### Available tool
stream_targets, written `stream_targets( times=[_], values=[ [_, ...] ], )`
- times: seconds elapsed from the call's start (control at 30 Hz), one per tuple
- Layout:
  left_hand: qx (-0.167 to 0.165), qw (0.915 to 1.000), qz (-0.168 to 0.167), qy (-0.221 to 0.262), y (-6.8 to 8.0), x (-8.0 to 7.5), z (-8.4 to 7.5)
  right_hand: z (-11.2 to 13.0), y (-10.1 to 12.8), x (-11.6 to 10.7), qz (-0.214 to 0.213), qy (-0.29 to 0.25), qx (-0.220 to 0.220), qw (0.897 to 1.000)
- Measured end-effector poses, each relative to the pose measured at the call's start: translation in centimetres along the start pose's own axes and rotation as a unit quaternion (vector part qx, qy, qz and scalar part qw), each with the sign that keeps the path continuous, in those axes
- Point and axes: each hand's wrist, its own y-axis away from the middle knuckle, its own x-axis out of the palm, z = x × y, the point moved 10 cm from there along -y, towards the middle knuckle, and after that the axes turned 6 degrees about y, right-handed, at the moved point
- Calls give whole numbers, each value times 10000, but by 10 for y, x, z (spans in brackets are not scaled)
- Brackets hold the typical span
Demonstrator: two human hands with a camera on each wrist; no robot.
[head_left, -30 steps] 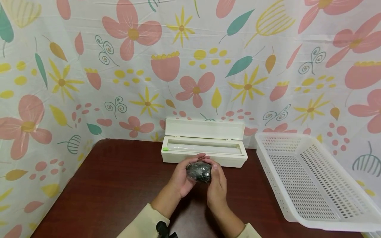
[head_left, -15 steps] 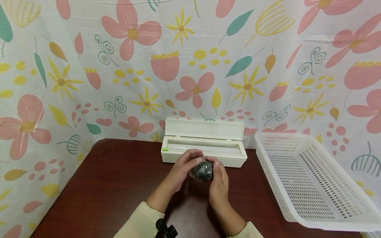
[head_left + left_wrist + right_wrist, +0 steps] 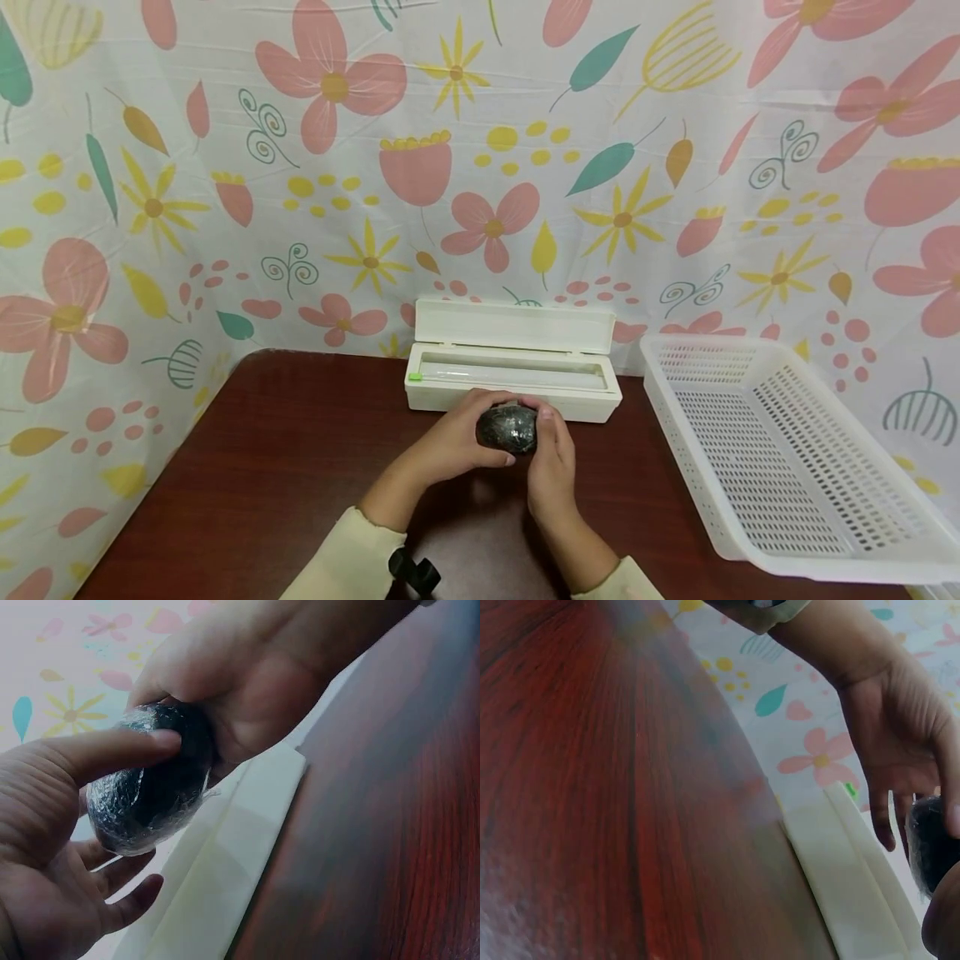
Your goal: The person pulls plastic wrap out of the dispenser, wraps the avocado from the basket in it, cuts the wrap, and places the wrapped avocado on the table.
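A dark oval fruit that looks like an avocado point(image 3: 507, 428), covered in crinkled clear film, is held between both hands above the table. My left hand point(image 3: 453, 442) grips its left side, thumb across the near face and fingers over the far side. On the right, my right hand point(image 3: 551, 475) holds the other end with thumb and fingers. Seen in the left wrist view, the film around the avocado point(image 3: 161, 784) is shiny and wrinkled, with a small loose end at the lower right. Just behind the hands stands a cream cling film box point(image 3: 585, 407), lid up.
Inside the box lies a roll of cling film point(image 3: 517, 376), and a green slider point(image 3: 416, 377) sits at its left end. A white perforated basket point(image 3: 780, 475) stands at the right. A flowered cloth point(image 3: 495, 167) hangs behind the dark red table point(image 3: 300, 467).
My left hand loosened from the avocado, lifted its thumb over the top, then took hold again with the thumb on the near side. The right hand shifted slightly right with the avocado.
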Motion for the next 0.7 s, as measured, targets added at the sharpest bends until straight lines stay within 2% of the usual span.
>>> stream_targets(
  times=[0.13,0.37,0.53,0.7],
  values=[
    [36,9996,-135,-238,-1,-1,1,-6,-1,1,113,4,255,9996],
    [-85,9992,-200,-329,-3,-3,8,-19,-3,5,477,213,779,9956],
    [-102,9989,-173,-424,-4,-3,14,-27,-4,7,736,867,1188,9864],
    [-200,9979,-194,-590,-4,-5,23,-32,-5,9,1107,1385,1341,9750]
  ],
)
